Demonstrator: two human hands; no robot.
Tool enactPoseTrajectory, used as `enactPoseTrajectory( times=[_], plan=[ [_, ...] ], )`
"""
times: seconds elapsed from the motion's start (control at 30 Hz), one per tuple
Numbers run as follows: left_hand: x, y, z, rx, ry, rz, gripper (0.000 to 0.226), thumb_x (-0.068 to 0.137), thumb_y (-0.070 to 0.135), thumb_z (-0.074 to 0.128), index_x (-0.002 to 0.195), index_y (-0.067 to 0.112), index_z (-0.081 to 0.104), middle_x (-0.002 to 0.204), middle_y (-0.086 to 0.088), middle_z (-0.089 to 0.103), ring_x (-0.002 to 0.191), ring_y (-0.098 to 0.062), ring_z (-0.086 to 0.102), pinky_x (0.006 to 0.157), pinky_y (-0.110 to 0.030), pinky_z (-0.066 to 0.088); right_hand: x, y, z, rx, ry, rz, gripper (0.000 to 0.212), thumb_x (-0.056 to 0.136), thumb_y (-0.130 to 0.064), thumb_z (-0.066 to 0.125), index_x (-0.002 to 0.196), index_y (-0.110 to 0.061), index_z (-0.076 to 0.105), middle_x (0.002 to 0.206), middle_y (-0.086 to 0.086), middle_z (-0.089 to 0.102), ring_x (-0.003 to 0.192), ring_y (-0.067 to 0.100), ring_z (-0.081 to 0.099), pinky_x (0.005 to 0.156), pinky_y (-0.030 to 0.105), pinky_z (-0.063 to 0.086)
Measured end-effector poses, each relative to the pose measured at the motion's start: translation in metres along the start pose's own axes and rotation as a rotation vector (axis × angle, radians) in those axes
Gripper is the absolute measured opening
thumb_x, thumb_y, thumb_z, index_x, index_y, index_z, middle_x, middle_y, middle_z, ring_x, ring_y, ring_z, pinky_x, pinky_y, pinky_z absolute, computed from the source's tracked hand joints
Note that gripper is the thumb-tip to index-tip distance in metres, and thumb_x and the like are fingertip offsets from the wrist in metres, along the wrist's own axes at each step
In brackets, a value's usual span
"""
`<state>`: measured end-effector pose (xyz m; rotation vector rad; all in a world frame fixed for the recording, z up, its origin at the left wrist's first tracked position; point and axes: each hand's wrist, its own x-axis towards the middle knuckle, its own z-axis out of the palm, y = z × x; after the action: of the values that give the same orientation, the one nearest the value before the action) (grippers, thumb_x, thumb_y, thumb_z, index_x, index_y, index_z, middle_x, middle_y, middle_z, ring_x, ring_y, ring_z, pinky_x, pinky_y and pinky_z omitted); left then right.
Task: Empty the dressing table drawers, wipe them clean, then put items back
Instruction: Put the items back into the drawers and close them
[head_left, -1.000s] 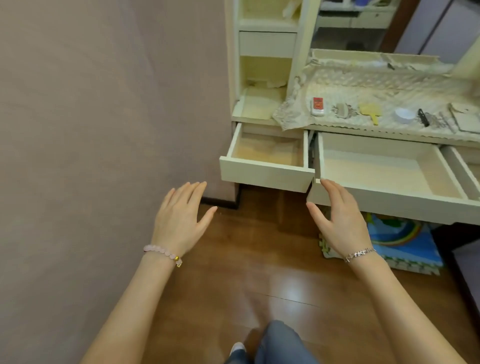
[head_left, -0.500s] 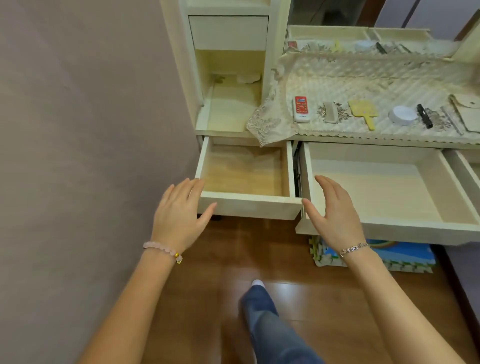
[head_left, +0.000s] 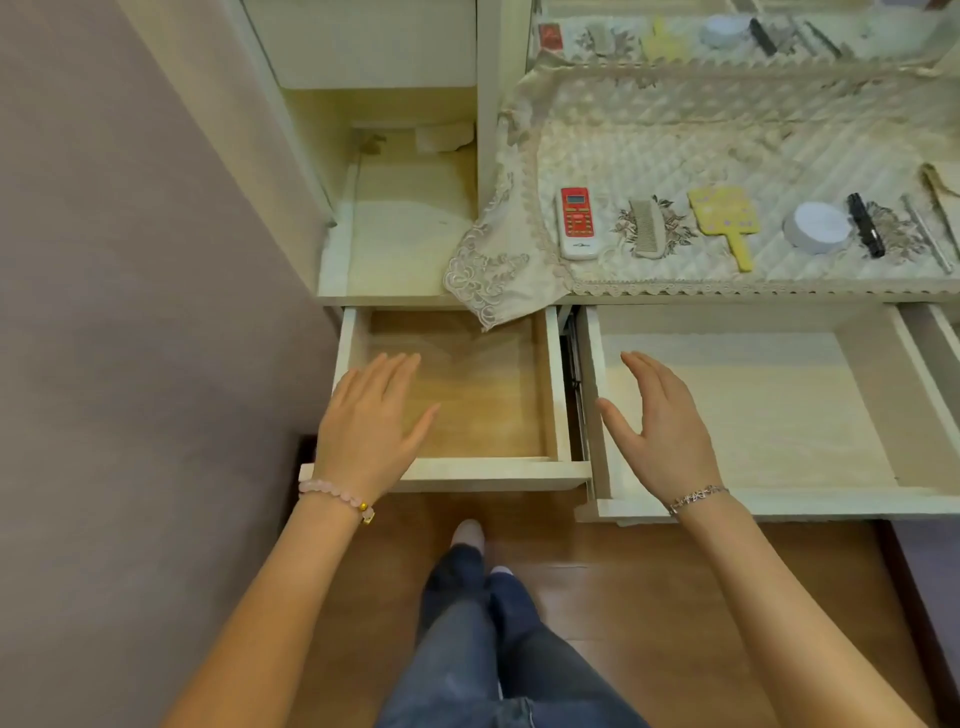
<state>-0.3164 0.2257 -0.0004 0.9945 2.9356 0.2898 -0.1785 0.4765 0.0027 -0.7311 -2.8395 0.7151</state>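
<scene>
Two cream drawers of the dressing table stand pulled out with nothing inside. My left hand (head_left: 370, 423) hovers flat and open over the front left of the small left drawer (head_left: 488, 474). Over the left side of the wide middle drawer (head_left: 831, 506) my right hand (head_left: 662, 428) is open, fingers apart. On the lace cloth (head_left: 675, 156) above lie a red and white remote (head_left: 576, 223), a comb (head_left: 645, 228), a yellow hand mirror (head_left: 724, 221), a round white jar (head_left: 818, 227) and a black stick-shaped item (head_left: 865, 223).
A grey wall (head_left: 130, 312) runs close on the left. An open shelf niche (head_left: 405, 218) sits above the left drawer. A third drawer's edge (head_left: 940, 332) shows at far right. My legs (head_left: 483, 623) stand on the wooden floor (head_left: 649, 597) before the drawers.
I have stepped closer to the dressing table. Both hands have moved forward, from in front of the drawer fronts to above the open drawers.
</scene>
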Motion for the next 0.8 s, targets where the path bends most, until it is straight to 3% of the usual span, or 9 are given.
enactPoseTrajectory(
  times=[0.47,0.8],
  plan=[
    [0.135,-0.002,0.028,-0.066,-0.080,0.195,0.064,0.090,0.052,0.029,0.134,0.009,0.047,0.135,-0.010,0.053,0.126,-0.026,0.047,0.108,-0.042,0.032,0.083,0.011,0.016,0.014,0.053,0.186,0.057,0.092,-0.035,0.051,0.142,-0.012,0.036,0.147,0.004,0.037,0.136,0.018,0.030,0.111,0.029,0.024],
    [0.209,0.035,0.053,-0.217,-0.076,0.232,0.057,0.090,0.047,0.037,0.131,0.008,0.051,0.129,-0.009,0.056,0.120,-0.027,0.051,0.103,-0.038,0.035,0.139,0.031,0.008,0.018,0.106,0.201,0.056,0.092,-0.029,0.055,0.141,-0.010,0.036,0.146,0.006,0.038,0.136,0.020,0.032,0.111,0.029,0.023]
  ],
)
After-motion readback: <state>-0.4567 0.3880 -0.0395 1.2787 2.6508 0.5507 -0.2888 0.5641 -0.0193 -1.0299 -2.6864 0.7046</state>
